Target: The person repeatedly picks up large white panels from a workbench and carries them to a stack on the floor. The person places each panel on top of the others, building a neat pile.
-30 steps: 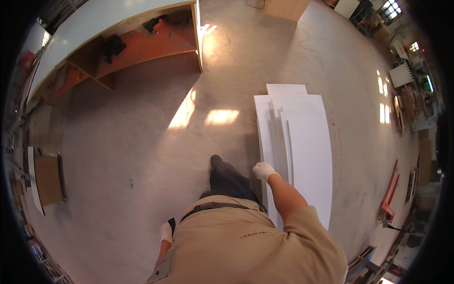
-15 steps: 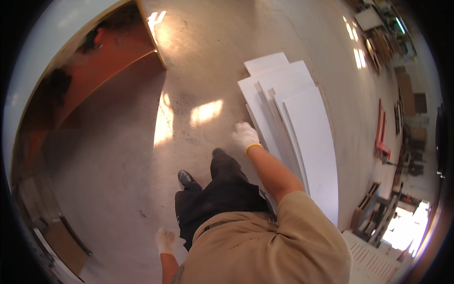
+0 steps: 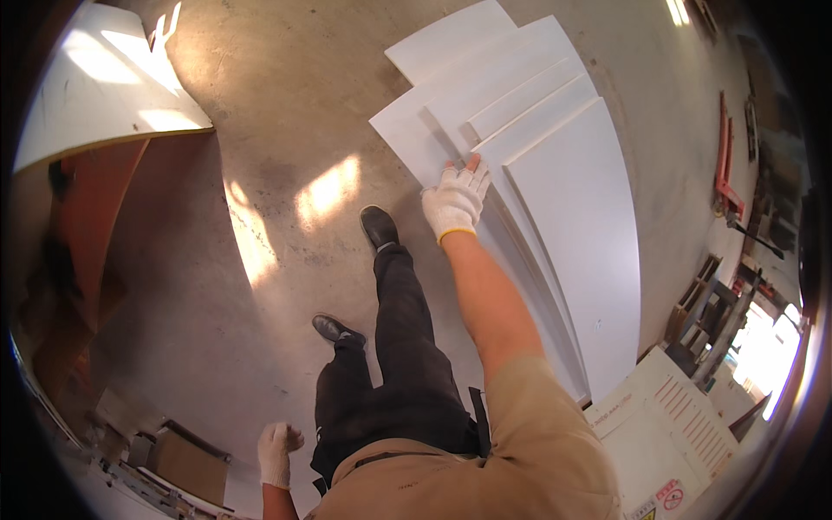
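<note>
A stack of white flat panels (image 3: 582, 208) of differing lengths lies to the front right, their edges stepped like stairs. My right hand (image 3: 455, 201), in a white knit glove with a yellow cuff and bare fingertips, reaches over the stack. Its fingers are stretched out and spread, the tips at the end of a narrow panel (image 3: 529, 106); whether they press on it I cannot tell. Down at my left side hangs my left hand (image 3: 277, 451), gloved alike, its fingers loosely curled with nothing visible in them.
At the left stands a large white-topped piece (image 3: 113, 87) with a reddish panel (image 3: 102, 217) under it. A red metal frame (image 3: 726, 165) lies far right. A pale slatted panel (image 3: 663, 412) is close at my right. Brown boards (image 3: 186, 464) lie behind left.
My right hand has moved from beside the stack onto it, and its fingers have spread. My feet have shifted, and the stack appears nearer. The left hand stays low at my side.
</note>
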The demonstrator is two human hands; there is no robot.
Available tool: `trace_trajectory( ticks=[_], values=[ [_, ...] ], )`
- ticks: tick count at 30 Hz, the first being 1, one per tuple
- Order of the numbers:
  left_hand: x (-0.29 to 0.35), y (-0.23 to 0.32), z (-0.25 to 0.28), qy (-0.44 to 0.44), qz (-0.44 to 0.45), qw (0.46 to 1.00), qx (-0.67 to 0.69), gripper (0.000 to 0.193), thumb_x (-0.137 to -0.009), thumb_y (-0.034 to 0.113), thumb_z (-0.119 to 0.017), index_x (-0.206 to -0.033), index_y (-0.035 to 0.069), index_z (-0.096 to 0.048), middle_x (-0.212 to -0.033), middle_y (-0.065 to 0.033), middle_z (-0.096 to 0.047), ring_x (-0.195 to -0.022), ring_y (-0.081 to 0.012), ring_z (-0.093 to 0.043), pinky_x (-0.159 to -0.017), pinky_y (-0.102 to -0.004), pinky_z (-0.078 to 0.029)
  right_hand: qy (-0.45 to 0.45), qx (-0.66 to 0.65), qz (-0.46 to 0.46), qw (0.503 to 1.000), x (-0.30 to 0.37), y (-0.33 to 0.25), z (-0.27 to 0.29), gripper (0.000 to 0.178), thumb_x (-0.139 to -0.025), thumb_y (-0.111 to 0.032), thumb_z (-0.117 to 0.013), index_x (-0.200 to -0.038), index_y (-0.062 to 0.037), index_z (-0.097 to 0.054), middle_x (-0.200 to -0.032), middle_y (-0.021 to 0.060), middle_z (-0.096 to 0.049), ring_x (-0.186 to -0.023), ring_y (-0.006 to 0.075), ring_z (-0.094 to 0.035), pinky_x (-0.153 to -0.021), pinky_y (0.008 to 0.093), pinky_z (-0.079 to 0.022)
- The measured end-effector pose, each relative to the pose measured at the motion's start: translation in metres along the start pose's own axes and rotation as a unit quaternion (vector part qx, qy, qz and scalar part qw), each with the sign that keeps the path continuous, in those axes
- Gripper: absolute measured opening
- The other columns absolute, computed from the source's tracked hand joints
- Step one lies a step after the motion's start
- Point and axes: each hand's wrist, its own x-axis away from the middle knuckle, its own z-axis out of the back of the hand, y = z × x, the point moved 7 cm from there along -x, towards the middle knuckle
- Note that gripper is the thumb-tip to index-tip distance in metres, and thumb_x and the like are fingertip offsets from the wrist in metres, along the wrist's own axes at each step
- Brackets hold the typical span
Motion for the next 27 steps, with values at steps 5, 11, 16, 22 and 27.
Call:
trace_trajectory(
  ticks=[5, 11, 16, 22, 27],
  values=[
    [0.005, 0.092, -0.073, -0.047, -0.034, 0.997, -0.041, 0.031, -0.101, 0.031, -0.06, -0.103, 0.0, -0.062, -0.086, -0.0132, -0.068, -0.075, -0.0245, -0.071, -0.075, -0.0385, -0.062, -0.041, -0.002, 0.072, 0.997, -0.023, 0.004, 0.018, 0.063, -0.089, -0.032, -0.068, -0.146, -0.0076, -0.06, -0.167, 0.0288, -0.033, -0.159, 0.0441, -0.018, -0.132, 0.051, -0.012],
    [0.002, 0.095, -0.092, -0.044, 0.005, 0.998, -0.038, 0.03, -0.103, 0.026, -0.059, -0.105, -0.004, -0.063, -0.089, -0.0149, -0.07, -0.078, -0.0259, -0.073, -0.077, -0.0384, -0.063, -0.076, -0.041, 0.206, 0.975, 0.005, -0.004, 0.032, 0.05, -0.089, -0.024, -0.069, -0.137, -0.0118, -0.066, -0.156, 0.0179, -0.053, -0.15, 0.0344, -0.04, -0.126, 0.0457, -0.03],
    [-0.005, 0.073, -0.087, -0.047, 0.037, 0.998, -0.032, 0.03, -0.103, 0.026, -0.06, -0.107, -0.003, -0.064, -0.09, -0.0151, -0.071, -0.079, -0.0266, -0.074, -0.077, -0.0388, -0.063, -0.104, -0.304, -0.077, 0.944, 0.009, 0.056, 0.019, 0.037, -0.095, -0.021, -0.062, -0.13, -0.0099, -0.066, -0.14, 0.0186, -0.062, -0.113, 0.0315, -0.068, -0.103, 0.0407, -0.055],
    [-0.013, 0.071, -0.095, -0.056, 0.044, 0.996, -0.044, 0.031, -0.103, 0.028, -0.061, -0.107, -0.003, -0.064, -0.091, -0.0157, -0.072, -0.08, -0.0267, -0.074, -0.077, -0.0389, -0.064, -0.142, -0.837, -0.331, 0.413, -0.023, 0.056, -0.071, 0.035, -0.111, -0.04, -0.051, -0.126, -0.0081, -0.053, -0.113, 0.0162, -0.061, -0.096, 0.0336, -0.065, -0.087, 0.0534, -0.059],
    [-0.008, 0.077, -0.102, -0.042, 0.058, 0.995, -0.067, 0.032, -0.103, 0.028, -0.06, -0.108, -0.004, -0.063, -0.091, -0.0164, -0.072, -0.08, -0.0267, -0.075, -0.078, -0.0394, -0.064, -0.034, -0.904, -0.302, 0.3, -0.036, 0.037, -0.068, 0.032, -0.112, -0.036, -0.048, -0.125, -0.0068, -0.053, -0.12, 0.0173, -0.06, -0.101, 0.0338, -0.064, -0.092, 0.053, -0.058]
  ],
)
